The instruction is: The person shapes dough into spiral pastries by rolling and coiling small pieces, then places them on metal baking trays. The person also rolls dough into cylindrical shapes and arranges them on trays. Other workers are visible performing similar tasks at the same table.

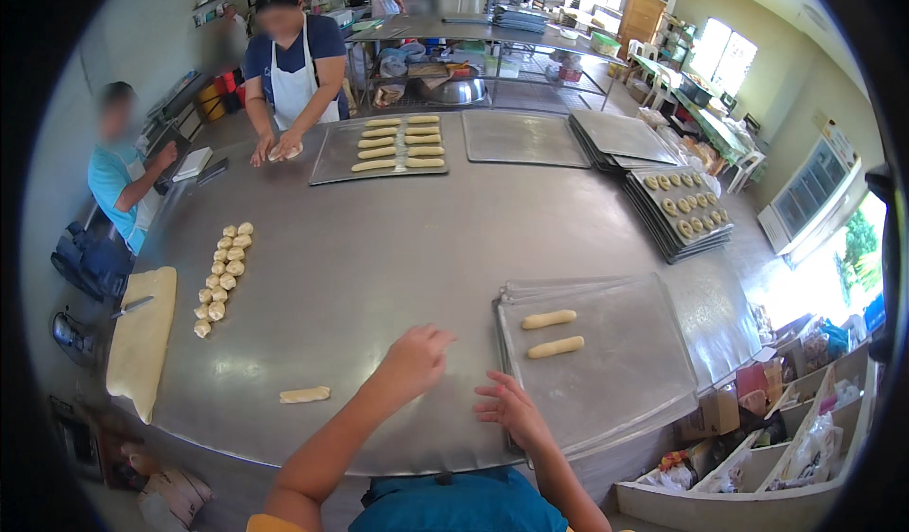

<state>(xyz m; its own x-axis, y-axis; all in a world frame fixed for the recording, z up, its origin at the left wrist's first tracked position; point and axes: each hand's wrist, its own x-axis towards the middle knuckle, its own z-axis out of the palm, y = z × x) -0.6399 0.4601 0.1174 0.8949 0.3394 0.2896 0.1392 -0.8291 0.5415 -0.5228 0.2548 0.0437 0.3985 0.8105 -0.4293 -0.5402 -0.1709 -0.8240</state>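
Note:
Over the steel table, my left hand (417, 355) hovers with its fingers stretched out and nothing in it. My right hand (512, 409) is at the near left edge of a baking tray (615, 362), fingers spread, also holding nothing. Two rolled dough sticks (549, 320) lie side by side on that tray's upper left part. A single flat dough strip (305, 395) rests on the table to the left of my left forearm. Farther left sit several dough balls (220, 281) in a double row.
A dough sheet (142, 343) with a knife (133, 306) on it lies at the left edge. Across the table a person in a white apron (301, 68) works dough beside a tray of dough sticks (398, 144). Stacked trays with dough rings (684, 203) stand at the right.

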